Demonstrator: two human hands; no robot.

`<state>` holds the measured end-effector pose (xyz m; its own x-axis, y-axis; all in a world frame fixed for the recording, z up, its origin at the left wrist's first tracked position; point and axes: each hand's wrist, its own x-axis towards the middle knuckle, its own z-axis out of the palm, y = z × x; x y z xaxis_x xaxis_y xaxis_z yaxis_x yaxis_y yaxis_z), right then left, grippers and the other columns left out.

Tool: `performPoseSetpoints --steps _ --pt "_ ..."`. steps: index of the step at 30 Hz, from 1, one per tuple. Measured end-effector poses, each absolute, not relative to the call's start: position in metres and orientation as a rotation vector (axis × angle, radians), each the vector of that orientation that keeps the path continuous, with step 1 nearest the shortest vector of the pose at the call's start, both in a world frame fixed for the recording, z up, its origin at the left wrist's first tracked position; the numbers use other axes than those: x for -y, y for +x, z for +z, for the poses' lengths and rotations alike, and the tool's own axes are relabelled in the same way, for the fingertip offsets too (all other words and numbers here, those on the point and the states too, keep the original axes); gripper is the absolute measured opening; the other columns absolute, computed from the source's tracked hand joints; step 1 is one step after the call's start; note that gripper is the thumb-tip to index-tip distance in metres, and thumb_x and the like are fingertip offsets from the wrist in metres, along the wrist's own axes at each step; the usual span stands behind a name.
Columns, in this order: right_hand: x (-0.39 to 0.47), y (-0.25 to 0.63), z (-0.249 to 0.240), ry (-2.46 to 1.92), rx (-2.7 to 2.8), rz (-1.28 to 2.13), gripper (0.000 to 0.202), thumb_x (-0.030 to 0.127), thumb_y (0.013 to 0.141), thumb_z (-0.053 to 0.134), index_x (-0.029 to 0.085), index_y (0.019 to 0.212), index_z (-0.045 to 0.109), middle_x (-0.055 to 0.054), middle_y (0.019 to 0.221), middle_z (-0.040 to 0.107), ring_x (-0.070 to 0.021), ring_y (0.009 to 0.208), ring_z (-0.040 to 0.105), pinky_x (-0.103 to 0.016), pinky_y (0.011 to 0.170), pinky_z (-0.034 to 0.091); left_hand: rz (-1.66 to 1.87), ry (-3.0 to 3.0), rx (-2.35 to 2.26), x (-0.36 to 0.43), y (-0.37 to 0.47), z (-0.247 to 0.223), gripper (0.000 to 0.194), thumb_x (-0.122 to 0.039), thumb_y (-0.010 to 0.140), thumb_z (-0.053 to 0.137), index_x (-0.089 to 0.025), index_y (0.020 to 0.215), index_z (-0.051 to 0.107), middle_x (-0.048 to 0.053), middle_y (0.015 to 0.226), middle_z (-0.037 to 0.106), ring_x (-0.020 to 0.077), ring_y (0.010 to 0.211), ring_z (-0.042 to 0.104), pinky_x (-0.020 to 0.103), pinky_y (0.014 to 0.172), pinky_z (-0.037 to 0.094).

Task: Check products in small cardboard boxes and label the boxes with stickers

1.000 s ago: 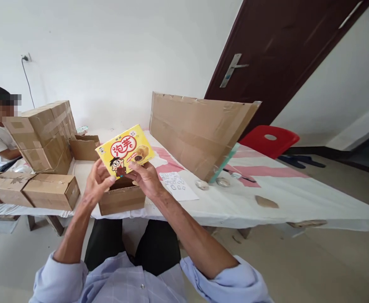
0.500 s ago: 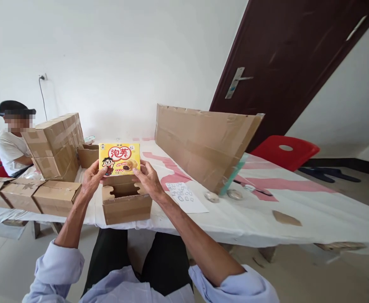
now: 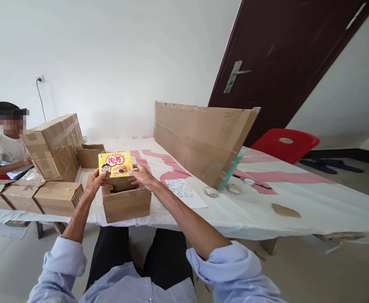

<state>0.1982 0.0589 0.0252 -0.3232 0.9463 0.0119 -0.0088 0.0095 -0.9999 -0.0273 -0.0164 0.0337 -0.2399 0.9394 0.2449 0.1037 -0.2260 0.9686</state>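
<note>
A small yellow cream-puff snack box, with a cartoon face and red lettering, is held up in front of me. Its left lower corner is gripped by my left hand, thumb on the printed front. At the right lower corner my right hand has its thumb against the box, with the other fingers curled below. Directly underneath stands an open brown cardboard box near the table's front edge. The snack box and my hands hide part of its opening.
Taped cartons are stacked at left, with several low cartons in a row before them. A cardboard panel leans behind a sheet of drawn shapes. A person sits far left. A red chair stands right.
The yellow snack box has come down a little and leans back more, with both hands still on it. My right hand's fingers have shifted lower along its right side.
</note>
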Motion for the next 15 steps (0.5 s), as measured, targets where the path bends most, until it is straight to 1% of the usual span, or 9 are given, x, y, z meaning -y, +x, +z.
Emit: performPoseSetpoints --steps 3,5,7,8,10,12,15 --pt "-0.060 0.199 0.034 -1.007 1.457 1.409 0.048 0.040 0.080 0.088 0.022 0.114 0.060 -0.010 0.110 0.079 -0.0179 0.074 0.075 -0.029 0.059 0.063 1.564 1.335 -1.314 0.015 -0.027 0.044 0.078 -0.077 0.054 0.093 -0.015 0.100 0.076 0.010 0.088 0.080 0.0201 0.069 0.071 0.027 0.056 0.053" --pt "-0.059 0.202 0.046 -0.882 1.496 1.333 0.054 0.047 0.080 0.086 0.023 0.120 0.059 -0.010 0.115 0.077 -0.0199 0.083 0.076 -0.031 0.063 0.064 1.597 1.358 -1.290 0.018 -0.027 0.061 0.078 -0.073 0.056 0.095 -0.016 0.107 0.076 0.010 0.096 0.081 0.0221 0.077 0.073 0.028 0.060 0.056" --pt "-0.052 0.207 0.063 -0.682 1.534 1.189 0.061 0.055 0.081 0.084 0.025 0.128 0.058 -0.010 0.123 0.075 -0.0231 0.099 0.075 -0.034 0.074 0.067 1.640 1.427 -1.231 0.024 -0.026 0.087 0.076 -0.065 0.061 0.097 -0.019 0.118 0.075 0.010 0.106 0.082 0.0242 0.089 0.076 0.031 0.069 0.061" --pt "-0.047 0.210 0.073 -0.588 1.542 1.104 0.064 0.058 0.081 0.083 0.027 0.131 0.057 -0.010 0.126 0.074 -0.0247 0.108 0.073 -0.036 0.080 0.067 1.666 1.501 -1.173 0.029 -0.025 0.102 0.073 -0.060 0.066 0.096 -0.019 0.121 0.074 0.010 0.111 0.081 0.0252 0.093 0.076 0.034 0.074 0.064" --pt "-0.036 0.216 0.092 -0.471 1.547 0.953 0.067 0.060 0.082 0.083 0.029 0.136 0.057 -0.009 0.131 0.071 -0.0269 0.118 0.069 -0.041 0.093 0.065 1.693 1.659 -1.036 0.038 -0.023 0.133 0.067 -0.052 0.070 0.097 -0.020 0.123 0.073 0.011 0.121 0.080 0.0280 0.101 0.077 0.038 0.082 0.066" --pt "-0.026 0.224 0.106 -0.436 1.571 0.885 0.068 0.060 0.082 0.085 0.031 0.138 0.058 -0.009 0.133 0.070 -0.0283 0.120 0.067 -0.043 0.098 0.062 1.686 1.740 -0.993 0.043 -0.024 0.160 0.070 -0.043 0.066 0.102 -0.021 0.124 0.071 0.010 0.125 0.078 0.0322 0.109 0.076 0.040 0.083 0.068" --pt "-0.023 0.241 0.105 -0.490 1.629 0.844 0.067 0.057 0.079 0.089 0.030 0.134 0.064 -0.008 0.130 0.071 -0.0290 0.115 0.067 -0.045 0.097 0.061 1.589 1.793 -1.017 0.038 -0.036 0.179 0.076 -0.032 0.057 0.106 -0.020 0.124 0.071 0.010 0.119 0.079 0.0365 0.111 0.076 0.041 0.079 0.070"
